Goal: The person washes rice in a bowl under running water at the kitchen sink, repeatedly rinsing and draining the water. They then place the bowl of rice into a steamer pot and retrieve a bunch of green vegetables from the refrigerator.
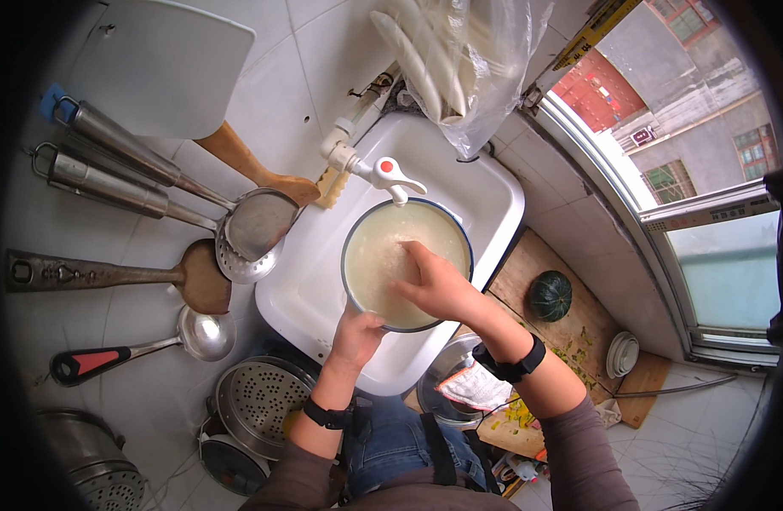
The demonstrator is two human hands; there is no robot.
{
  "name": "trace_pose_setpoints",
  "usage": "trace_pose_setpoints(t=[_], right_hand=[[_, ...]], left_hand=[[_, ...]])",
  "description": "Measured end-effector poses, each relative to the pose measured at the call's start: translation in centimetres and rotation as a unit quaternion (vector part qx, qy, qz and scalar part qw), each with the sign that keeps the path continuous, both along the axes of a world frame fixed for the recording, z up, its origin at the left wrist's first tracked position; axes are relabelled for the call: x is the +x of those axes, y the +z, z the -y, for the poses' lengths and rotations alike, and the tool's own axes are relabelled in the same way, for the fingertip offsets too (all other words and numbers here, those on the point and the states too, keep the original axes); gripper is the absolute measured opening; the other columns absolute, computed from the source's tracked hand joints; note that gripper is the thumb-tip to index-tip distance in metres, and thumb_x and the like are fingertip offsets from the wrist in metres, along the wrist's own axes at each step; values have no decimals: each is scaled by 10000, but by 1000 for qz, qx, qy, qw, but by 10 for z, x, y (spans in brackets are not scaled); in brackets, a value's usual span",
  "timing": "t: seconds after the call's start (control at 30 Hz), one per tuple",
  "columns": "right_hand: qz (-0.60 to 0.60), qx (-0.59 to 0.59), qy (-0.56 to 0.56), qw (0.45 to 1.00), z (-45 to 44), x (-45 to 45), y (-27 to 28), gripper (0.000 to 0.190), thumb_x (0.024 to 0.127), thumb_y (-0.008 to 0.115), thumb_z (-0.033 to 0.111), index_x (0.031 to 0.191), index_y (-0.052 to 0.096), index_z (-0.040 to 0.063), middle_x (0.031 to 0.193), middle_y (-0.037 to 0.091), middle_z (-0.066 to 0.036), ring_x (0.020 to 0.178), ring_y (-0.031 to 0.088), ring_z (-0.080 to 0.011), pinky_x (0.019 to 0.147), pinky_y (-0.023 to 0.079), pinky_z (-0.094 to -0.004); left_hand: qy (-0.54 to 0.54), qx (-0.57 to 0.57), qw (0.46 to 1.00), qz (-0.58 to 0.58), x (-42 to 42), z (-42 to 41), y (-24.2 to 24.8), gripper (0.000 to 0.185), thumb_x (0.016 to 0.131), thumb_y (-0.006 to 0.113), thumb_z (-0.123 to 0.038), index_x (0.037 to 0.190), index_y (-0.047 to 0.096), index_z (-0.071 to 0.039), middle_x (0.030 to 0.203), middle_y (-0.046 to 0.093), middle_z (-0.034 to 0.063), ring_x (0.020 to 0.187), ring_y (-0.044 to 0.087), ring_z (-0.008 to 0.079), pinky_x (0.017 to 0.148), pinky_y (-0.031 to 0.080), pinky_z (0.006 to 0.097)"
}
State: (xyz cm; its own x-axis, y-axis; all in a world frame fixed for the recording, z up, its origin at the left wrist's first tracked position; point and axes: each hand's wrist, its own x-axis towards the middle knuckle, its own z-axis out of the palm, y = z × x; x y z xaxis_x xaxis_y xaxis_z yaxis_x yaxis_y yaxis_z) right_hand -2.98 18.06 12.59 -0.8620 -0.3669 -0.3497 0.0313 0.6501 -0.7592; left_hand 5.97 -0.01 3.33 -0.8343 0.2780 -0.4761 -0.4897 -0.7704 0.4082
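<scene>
A blue-rimmed bowl (344, 265) sits over the white sink (299, 287), full almost to the rim with cloudy, pale water (375, 239). Whitish grains that look like rice show near its middle. My left hand (358, 333) grips the bowl's near-left rim, thumb on top and the other fingers hidden beneath. The fingers of my right hand (439, 284) dip into the water, spread from the thumb; their tips are hidden and whether they hold grains cannot be seen. Just past the far rim is a white plastic tap (386, 175) with a red dot.
Ladles, a skimmer (254, 255) and a spatula (203, 274) hang along the left wall. Steamer pots (263, 389) stand low at left. To the right, a wooden board (519, 268) bears a dark green squash (549, 296). A plastic bag (468, 70) hangs beyond the sink.
</scene>
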Motion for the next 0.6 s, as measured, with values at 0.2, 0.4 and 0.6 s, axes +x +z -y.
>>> trace_pose_setpoints(t=[0.2,0.4,0.6], right_hand=[[-201,23,149,968,8,2,-2,676,894,744,181,1514,494,78,1559,453,-243,1343,544,-450,1095,487,-517],[-325,176,263,891,7,4,-24,617,929,691,268,1526,539,233,1634,438,-118,1472,449,-379,1176,380,-580],[-287,277,273,875,-15,-3,-24,541,948,656,258,1483,583,218,1583,499,-86,1483,440,-339,1205,341,-546]], left_hand=[[-2,-1,1000,7,-2,-1,1,860,771,564,13,1597,359,-109,1430,559,99,1323,570,287,1098,520,441],[22,28,999,6,0,-2,3,900,754,581,9,1613,337,-101,1459,549,110,1350,558,300,1133,496,451],[11,9,1000,-4,-2,6,1,886,750,593,-2,1598,350,-77,1460,550,123,1359,550,302,1138,488,444]])
